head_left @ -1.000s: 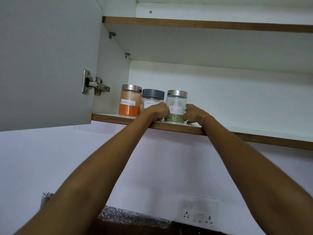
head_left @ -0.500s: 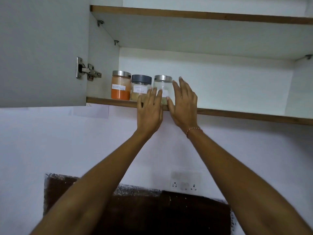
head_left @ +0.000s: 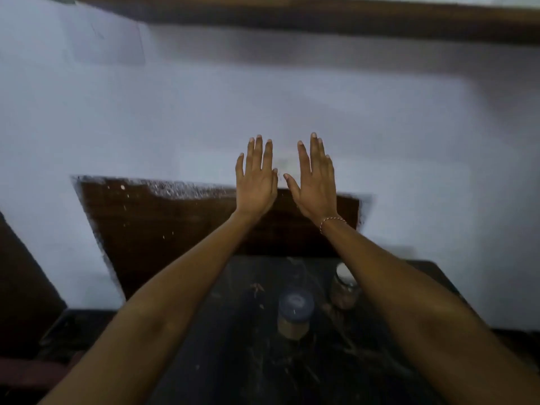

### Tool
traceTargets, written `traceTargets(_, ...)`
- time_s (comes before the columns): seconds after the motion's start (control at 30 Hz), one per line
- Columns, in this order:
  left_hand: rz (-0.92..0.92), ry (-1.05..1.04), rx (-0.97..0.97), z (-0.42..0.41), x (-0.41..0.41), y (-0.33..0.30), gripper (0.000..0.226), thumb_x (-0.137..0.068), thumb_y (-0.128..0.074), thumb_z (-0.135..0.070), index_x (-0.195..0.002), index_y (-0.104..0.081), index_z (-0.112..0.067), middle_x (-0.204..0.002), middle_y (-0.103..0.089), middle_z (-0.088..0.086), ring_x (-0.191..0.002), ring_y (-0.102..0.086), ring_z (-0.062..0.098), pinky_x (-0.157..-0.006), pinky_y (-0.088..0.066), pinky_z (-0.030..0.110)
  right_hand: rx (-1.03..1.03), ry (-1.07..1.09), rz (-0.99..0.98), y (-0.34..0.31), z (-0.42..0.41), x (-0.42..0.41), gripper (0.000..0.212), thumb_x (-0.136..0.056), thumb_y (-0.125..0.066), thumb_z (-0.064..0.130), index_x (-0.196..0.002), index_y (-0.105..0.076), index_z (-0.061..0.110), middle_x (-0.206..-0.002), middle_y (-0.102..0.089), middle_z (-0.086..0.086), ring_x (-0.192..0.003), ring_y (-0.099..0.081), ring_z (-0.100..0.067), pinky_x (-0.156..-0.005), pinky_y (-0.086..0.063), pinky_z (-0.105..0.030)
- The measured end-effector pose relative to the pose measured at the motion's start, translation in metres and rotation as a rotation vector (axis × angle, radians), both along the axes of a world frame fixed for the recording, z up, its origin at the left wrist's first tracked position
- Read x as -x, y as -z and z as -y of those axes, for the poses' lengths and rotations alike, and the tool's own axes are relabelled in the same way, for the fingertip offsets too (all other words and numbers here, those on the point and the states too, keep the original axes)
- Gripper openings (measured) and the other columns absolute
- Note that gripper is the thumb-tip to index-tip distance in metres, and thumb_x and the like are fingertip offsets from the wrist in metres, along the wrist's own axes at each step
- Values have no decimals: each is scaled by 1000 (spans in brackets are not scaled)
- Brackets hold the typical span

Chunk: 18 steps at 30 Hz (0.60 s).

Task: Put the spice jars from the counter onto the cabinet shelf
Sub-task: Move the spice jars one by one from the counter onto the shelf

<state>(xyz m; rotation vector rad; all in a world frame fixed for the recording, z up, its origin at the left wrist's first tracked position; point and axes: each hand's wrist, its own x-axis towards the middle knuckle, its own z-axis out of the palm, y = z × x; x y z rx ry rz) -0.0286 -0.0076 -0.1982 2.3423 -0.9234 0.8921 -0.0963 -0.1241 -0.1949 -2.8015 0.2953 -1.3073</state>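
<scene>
My left hand (head_left: pixel 256 177) and my right hand (head_left: pixel 314 179) are raised side by side in front of the wall, fingers straight and spread, both empty. Below them two spice jars stand on the dark counter (head_left: pixel 233 346). One jar with a dark grey lid (head_left: pixel 294 314) holds tan powder and stands between my forearms. A second jar with a pale lid (head_left: pixel 344 289) holds brown contents and is partly hidden by my right forearm. Only the wooden bottom edge of the cabinet shelf (head_left: pixel 321 19) shows at the top; the jars on it are out of view.
A brown backsplash panel (head_left: pixel 175 223) rises behind the counter against the pale wall (head_left: pixel 175 118). The picture is blurred by motion. A dark surface (head_left: pixel 23 287) lies at the far left.
Both hands have let go of the jar on the shelf and come down, open. The view has swung down from the cabinet to the counter, so the shelved jars are out of sight.
</scene>
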Motion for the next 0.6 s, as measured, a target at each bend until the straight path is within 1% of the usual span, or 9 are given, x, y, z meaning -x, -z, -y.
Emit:
traceTargets(0.17, -141, 78, -95, -1, 59, 88, 55, -98, -29, -29, -148, -14, -10, -157, -12, 13, -146, -7, 26, -117, -9, 43, -56, 36, -171, 87, 3, 60, 69, -93, -43, 44, -148, -17, 12, -156, -12, -16, -145, -11, -29, -115, -18, -46)
traceTargets(0.33, -355, 143, -251, -8, 97, 167, 56, -99, -29, -32, -148, -9, -12, -158, -6, 10, -146, 0, 24, -118, -6, 41, -157, -8, -400, 164, -6, 106, 71, -93, -43, 44, -149, -11, 14, -158, -2, -14, -146, -1, -27, -116, -10, -42)
traceTargets(0.43, -551, 244, -319, -13, 104, 207, 56, -99, -29, -35, -148, -9, -16, -159, -2, 6, -146, 2, 22, -117, -9, 41, -221, -45, -585, 203, -8, 123, 75, -91, -48, 41, -149, -7, 16, -158, 3, -13, -146, 3, -26, -119, -14, -45)
traceTargets(0.5, -689, 254, -360, -16, 104, 229, 60, -98, -31, -36, -149, -5, -18, -158, 4, 6, -146, 2, 23, -117, -12, 42, -297, -72, -672, 221, -8, 127, 81, -88, -53, 41, -149, -6, 16, -158, 4, -13, -146, 4, -26, -119, -14, -44)
traceTargets(0.57, -868, 227, -312, -15, 105, 247, 65, -98, -34, -37, -149, 0, -16, -158, 8, 9, -145, -6, 28, -116, -18, 46, -378, -70, -726, 234, -6, 127, 88, -85, -57, 43, -149, -4, 15, -158, 3, -14, -146, 3, -27, -119, -11, -42)
traceTargets(0.6, -1001, 227, -219, -14, 107, 253, 67, -98, -36, -35, -148, 3, -14, -158, 7, 12, -144, -12, 29, -117, -20, 46, -427, -70, -747, 238, -5, 125, 91, -84, -59, 43, -149, -3, 14, -158, 3, -14, -146, 3, -27, -119, -10, -42)
